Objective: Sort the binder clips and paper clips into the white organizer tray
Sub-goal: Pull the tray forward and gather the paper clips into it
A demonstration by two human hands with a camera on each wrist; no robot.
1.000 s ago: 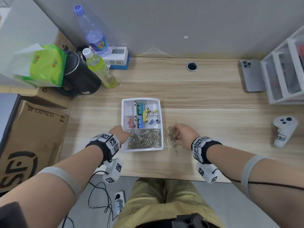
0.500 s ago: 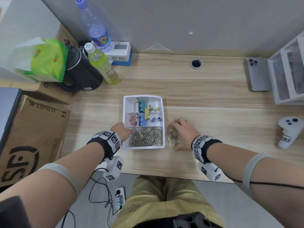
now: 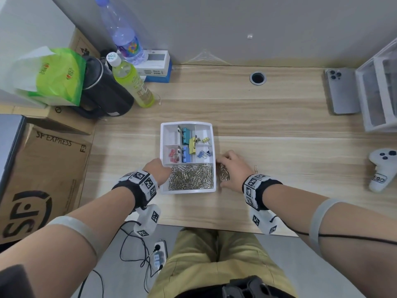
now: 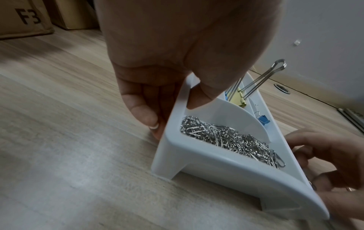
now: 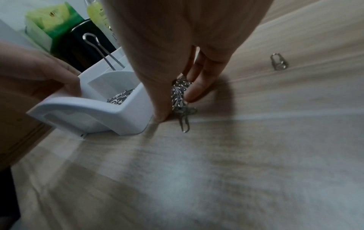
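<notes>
The white organizer tray [image 3: 165,147] [image 4: 226,168] [image 5: 82,107] stands mid-desk. Its near compartment is full of silver paper clips [image 3: 191,176] [image 4: 226,140]. Coloured binder clips [image 3: 188,145] sit in the far compartments. My left hand [image 3: 158,171] [image 4: 157,101] grips the tray's left wall, thumb inside the rim and fingers outside. My right hand [image 3: 231,168] [image 5: 177,93] lies against the tray's right wall, thumb and fingers closed round a loose heap of paper clips [image 3: 222,175] [image 5: 180,95] on the desk. One stray paper clip [image 3: 256,168] [image 5: 278,62] lies to the right of that hand.
A grey phone [image 3: 341,91] and a white drawer unit [image 3: 378,87] stand at the back right. A white controller [image 3: 382,168] lies at the right edge. Bottles [image 3: 131,80], a black bag [image 3: 103,91] and a green packet [image 3: 55,76] crowd the back left. Cardboard boxes [image 3: 43,168] stand left of the desk.
My right hand has swept the loose paper clips leftward, up against the tray's right wall, and closed round them. The left hand has stayed on the tray's left wall.
</notes>
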